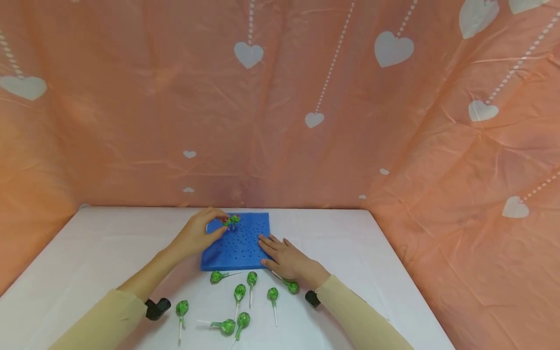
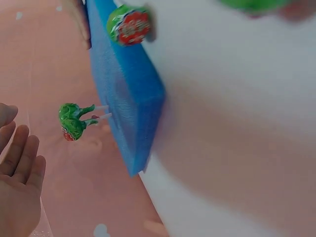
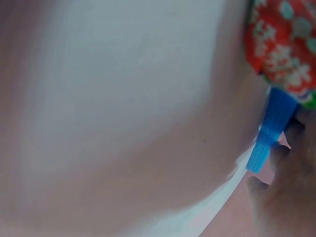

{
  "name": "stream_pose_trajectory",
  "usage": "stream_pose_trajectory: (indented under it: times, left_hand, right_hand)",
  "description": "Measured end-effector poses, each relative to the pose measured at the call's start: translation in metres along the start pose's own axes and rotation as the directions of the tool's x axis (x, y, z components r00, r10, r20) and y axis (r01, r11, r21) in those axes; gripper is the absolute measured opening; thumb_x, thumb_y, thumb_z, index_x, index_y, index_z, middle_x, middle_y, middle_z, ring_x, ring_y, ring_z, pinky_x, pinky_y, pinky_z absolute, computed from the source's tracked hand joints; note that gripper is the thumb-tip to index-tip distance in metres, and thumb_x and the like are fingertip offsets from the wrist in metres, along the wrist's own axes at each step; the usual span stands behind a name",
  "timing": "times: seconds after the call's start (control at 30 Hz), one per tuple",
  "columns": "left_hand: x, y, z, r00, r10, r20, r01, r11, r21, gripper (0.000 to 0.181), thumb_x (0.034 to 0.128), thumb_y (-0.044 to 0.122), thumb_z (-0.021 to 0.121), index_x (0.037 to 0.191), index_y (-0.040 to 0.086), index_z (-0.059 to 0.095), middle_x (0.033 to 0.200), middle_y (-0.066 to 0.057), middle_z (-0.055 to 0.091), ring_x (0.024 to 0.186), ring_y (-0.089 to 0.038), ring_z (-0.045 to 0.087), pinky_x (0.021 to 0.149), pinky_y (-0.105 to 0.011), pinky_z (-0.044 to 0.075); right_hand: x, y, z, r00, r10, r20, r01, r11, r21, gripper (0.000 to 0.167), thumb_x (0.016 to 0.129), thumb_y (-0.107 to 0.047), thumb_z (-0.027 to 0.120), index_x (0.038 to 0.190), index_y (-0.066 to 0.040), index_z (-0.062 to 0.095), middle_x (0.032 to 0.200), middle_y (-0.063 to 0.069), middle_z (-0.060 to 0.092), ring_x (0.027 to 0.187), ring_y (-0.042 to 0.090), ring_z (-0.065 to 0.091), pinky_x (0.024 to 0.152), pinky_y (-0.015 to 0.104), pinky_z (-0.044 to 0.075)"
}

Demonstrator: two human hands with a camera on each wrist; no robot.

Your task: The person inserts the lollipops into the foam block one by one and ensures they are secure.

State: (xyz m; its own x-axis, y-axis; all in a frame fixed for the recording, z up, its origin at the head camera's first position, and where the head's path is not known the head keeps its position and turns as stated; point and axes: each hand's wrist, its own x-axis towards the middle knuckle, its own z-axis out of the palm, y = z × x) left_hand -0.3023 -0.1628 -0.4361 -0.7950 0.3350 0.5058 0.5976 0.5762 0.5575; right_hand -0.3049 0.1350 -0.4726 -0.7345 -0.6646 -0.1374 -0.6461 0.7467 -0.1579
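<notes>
Two green lollipops (image 1: 235, 219) stand with their sticks in the far part of a blue foam block (image 1: 238, 250) full of small holes. Beside their heads is my left hand (image 1: 199, 234), thumb and fingers parted. The left wrist view shows that hand (image 2: 22, 182) with a gap between it and the two upright lollipops (image 2: 72, 129). My right hand (image 1: 286, 258) rests on the block's right edge, fingers stretched out. Under its wrist lies a loose lollipop (image 1: 292, 287); a red-and-green wrapper (image 3: 286, 44) looms close in the right wrist view.
Several more green lollipops, such as one lollipop (image 1: 239, 291) in the middle and another lollipop (image 1: 182, 307) at the left, lie scattered on the white table (image 1: 350, 272) in front of the block. An orange curtain (image 1: 280, 160) with white hearts hangs behind.
</notes>
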Motion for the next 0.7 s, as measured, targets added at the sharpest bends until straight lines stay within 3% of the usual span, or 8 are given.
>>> stream_pose_trajectory:
  times: [0.23,0.4,0.53,0.7]
  left_hand:
    - [-0.027,0.007,0.000,0.997,0.067,0.040,-0.068,0.998,0.005,0.033,0.0881,-0.004,0.078,0.119,0.005,0.071,0.117,-0.008,0.069,0.110,-0.035,0.068,0.091,-0.055,0.058]
    - [-0.043,0.013,-0.001,0.992,0.015,0.123,-0.016,1.000,0.008,0.030,0.0913,0.000,0.077,0.120,0.003,0.071,0.118,-0.011,0.069,0.110,-0.034,0.068,0.092,-0.051,0.058]
    - [-0.053,0.014,-0.001,0.979,-0.042,0.201,0.043,0.999,0.003,0.028,0.0947,0.005,0.075,0.122,0.004,0.071,0.120,-0.010,0.069,0.111,-0.031,0.068,0.095,-0.049,0.058]
    - [-0.062,0.012,-0.001,0.965,-0.042,0.260,0.034,0.999,0.033,0.027,0.0940,0.008,0.076,0.120,0.007,0.071,0.121,-0.004,0.068,0.108,-0.026,0.068,0.089,-0.041,0.060]
  right_hand:
    - [-0.001,0.000,-0.001,1.000,-0.005,-0.005,0.005,1.000,0.000,0.065,0.112,-0.044,0.040,0.167,-0.016,0.021,0.174,-0.001,0.014,0.160,0.023,0.012,0.127,0.054,0.017]
    - [-0.001,-0.001,-0.001,1.000,-0.010,-0.008,0.010,1.000,0.002,0.065,0.112,-0.044,0.041,0.167,-0.015,0.021,0.174,0.000,0.015,0.160,0.025,0.012,0.127,0.054,0.017]
    - [-0.001,0.000,-0.001,1.000,-0.009,-0.008,0.009,1.000,0.003,0.065,0.112,-0.044,0.041,0.167,-0.015,0.021,0.174,0.000,0.014,0.160,0.024,0.012,0.127,0.054,0.017]
    - [-0.001,-0.001,-0.002,1.000,-0.005,-0.003,0.005,1.000,0.005,0.065,0.112,-0.045,0.041,0.167,-0.015,0.021,0.174,-0.001,0.014,0.160,0.024,0.012,0.127,0.054,0.017]
